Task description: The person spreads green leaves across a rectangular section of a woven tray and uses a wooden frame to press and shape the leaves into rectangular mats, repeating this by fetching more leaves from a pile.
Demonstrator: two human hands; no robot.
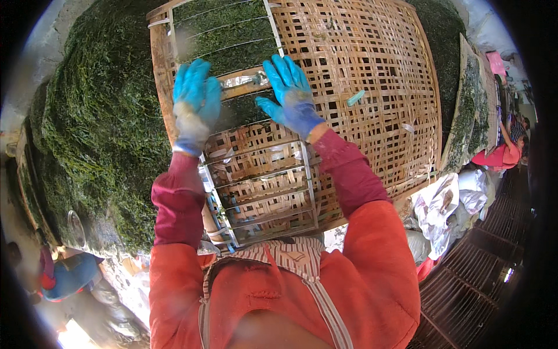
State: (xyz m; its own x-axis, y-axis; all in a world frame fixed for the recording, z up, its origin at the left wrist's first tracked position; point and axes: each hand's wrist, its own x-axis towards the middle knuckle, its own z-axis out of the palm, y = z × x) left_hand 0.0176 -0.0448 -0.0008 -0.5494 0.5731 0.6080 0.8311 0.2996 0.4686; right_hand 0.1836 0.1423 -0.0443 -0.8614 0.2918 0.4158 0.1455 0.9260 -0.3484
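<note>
Frame (310,186) is lying on the woven mat (372,134), left of the mat's middle, its long axis running near to far and its far end leaning a bit left. Rungs are crossing it left to right. Weed (232,41) is filling the far part; the near part is showing bare mat between rungs. Wooden bar (239,91) is lying across the frame between the two hands, long axis left–right, right end angling slightly far, a silvery patch (249,79) showing on top. Left hand (196,96), gloved, is resting at the bar's left end, fingers straight and pointing far. Right hand (289,93), gloved, is spreading wide at the right end, fingers pointing far, thumb out to the left. Both bar ends are hiding under the gloves; can't tell how much the palms are bearing on it. Left hand is also covering part of the frame's left rail, and its thumb side is looking blurry. Top edge is cutting off the frame's far end. Big weed pile (99,145) is sitting left; plastic bags (443,200) are lying right, near side. Another person (504,154) is showing at far right, small and warped by the rim.
</note>
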